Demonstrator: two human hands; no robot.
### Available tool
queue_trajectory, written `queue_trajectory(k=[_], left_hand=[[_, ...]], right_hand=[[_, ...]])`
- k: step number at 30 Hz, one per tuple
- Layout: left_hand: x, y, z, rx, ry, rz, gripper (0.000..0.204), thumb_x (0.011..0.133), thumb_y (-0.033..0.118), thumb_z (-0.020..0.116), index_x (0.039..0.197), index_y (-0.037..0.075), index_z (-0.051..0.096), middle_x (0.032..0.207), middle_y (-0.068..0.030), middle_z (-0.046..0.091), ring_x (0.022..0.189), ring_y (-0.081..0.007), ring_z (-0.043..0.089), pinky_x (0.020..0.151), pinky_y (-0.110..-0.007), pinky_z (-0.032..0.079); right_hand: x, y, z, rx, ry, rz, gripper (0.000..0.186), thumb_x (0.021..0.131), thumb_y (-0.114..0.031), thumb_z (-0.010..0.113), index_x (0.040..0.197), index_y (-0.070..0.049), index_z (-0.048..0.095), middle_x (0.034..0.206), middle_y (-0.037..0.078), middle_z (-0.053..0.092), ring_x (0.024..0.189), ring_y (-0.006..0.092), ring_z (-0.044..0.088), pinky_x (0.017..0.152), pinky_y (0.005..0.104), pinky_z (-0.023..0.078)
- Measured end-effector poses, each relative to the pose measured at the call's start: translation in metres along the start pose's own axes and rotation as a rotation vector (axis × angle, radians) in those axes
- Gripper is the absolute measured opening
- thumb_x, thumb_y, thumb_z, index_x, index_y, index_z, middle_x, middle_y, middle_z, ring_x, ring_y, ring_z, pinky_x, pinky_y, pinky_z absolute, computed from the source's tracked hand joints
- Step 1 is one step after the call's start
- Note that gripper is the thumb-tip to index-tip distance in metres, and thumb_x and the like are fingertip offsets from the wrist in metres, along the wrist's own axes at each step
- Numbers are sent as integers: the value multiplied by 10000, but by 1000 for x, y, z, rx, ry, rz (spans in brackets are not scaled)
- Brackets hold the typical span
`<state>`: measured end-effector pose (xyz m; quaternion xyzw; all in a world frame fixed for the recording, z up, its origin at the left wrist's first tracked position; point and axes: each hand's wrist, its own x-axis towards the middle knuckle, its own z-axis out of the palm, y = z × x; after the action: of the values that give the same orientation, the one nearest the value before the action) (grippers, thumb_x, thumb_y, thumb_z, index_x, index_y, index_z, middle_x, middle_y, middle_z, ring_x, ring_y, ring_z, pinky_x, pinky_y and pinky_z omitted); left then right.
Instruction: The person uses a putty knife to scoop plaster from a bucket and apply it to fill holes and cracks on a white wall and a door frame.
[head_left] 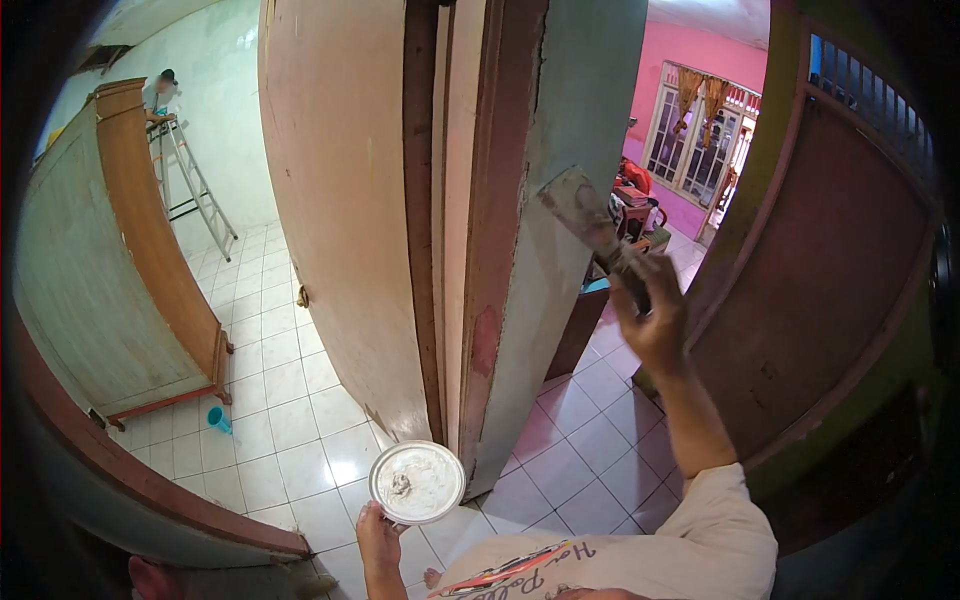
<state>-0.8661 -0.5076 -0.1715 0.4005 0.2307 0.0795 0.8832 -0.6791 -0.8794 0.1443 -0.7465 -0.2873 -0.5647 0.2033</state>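
Observation:
My right hand [655, 310] is closed round the handle of a putty knife [585, 215], raised in front of the narrow grey-green wall [575, 110] beside the door frame. The knife's broad blade is smeared with pale material and slants up to the left; whether it touches the wall I cannot tell. Low down, my left hand [378, 540] grips the edge of a round white lid [420, 475]. A small lump of off-white putty [401, 485] sits on the lid, left of its middle, with thin smears around it.
A pinkish door [345, 180] stands left of the wall. Beyond it are a wooden wardrobe [165, 240], a teal cup [219, 420] on the tiles, and a person [160, 100] by a stepladder [195, 185]. A brown door [810, 260] is on the right, and a pink room lies behind.

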Motion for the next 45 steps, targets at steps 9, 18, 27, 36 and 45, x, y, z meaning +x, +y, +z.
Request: queue_trajectory(k=[9,18,27,36,45], left_hand=[[5,-1,5,-8,-49,-7,249,1000,219,473,1138,16,516,1068,-147,658,906,-250,700,728,-454,624],[8,0,-1,-7,-63,-5,269,989,211,479,1154,2,516,1081,-147,653,916,-255,698,738,-448,628],[10,-3,-2,3,-51,-29,261,989,206,480,1148,3,520,1100,-145,647,944,-263,691,752,-464,627],[10,-4,-6,-9,-48,-16,237,1001,197,473,1143,13,514,1076,-139,654,915,-260,704,724,-464,631],[12,-3,-2,-15,-53,-36,230,999,196,476,1125,7,514,1058,-144,652,877,-261,702,708,-449,629]], right_hand=[[43,-19,-27,-50,-47,-15,361,848,-87,730,1194,-49,634,968,108,606,818,291,656,692,380,530],[44,-18,-25,-36,-100,-18,334,841,-113,743,1156,-51,651,942,105,602,789,272,657,681,372,539],[79,0,-40,30,-234,-46,325,830,-100,750,1140,-48,667,924,90,599,763,214,642,664,330,533],[97,11,-52,-80,-264,-166,330,829,-128,755,1144,-62,682,942,62,603,743,189,643,643,316,535],[100,1,-52,-98,-262,-172,333,815,-128,764,1130,-52,688,926,75,607,732,210,645,649,322,535]])
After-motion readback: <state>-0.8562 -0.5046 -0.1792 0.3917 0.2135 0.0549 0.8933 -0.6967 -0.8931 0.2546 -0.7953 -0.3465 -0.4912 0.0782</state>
